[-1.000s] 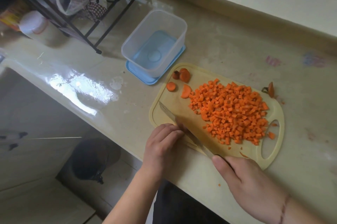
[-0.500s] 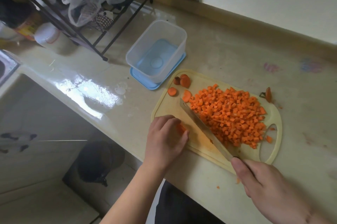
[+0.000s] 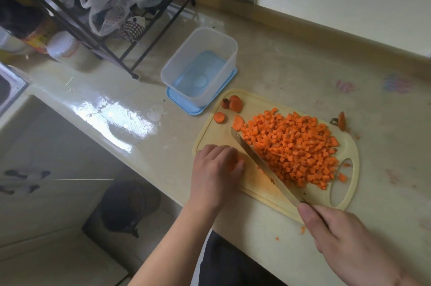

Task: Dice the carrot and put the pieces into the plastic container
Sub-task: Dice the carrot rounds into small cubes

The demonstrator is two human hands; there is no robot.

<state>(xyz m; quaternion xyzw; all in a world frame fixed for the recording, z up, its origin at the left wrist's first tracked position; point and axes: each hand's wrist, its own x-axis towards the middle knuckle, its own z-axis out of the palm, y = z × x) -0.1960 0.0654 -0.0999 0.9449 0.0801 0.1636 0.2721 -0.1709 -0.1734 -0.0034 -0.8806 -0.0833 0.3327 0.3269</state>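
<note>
Carrot dice (image 3: 291, 148) lie heaped over the middle and 3 o'clock side of the pale yellow cutting board (image 3: 247, 192), far too many to count. The left hand (image 3: 215, 169) is curled over a small orange piece at the board's 9 o'clock edge; only a sliver of it shows between the fingers. The right hand (image 3: 345, 234) grasps the handle of the knife (image 3: 261, 162), whose blade slants across the board with its flat against the heap's 9 o'clock flank.

The plastic container (image 3: 200, 64), one, stands on its blue lid (image 3: 186, 105) just off the board's 11 o'clock corner and holds no carrot yet. So the dicing looks almost done and the transfer not begun.

Risks, as I judge them: the left fingertips sit close to the blade, and a slip on the last small piece could nick them. Scooping the heap on the blade could spill dice onto the tabletop (image 3: 303, 57), where a few crumbs already lie near 5 o'clock. The container may slide on its lid if nudged.

Counted: four round offcuts near the board's 11 o'clock end, one stem end off the board at 2 o'clock, one knife, one board.
</note>
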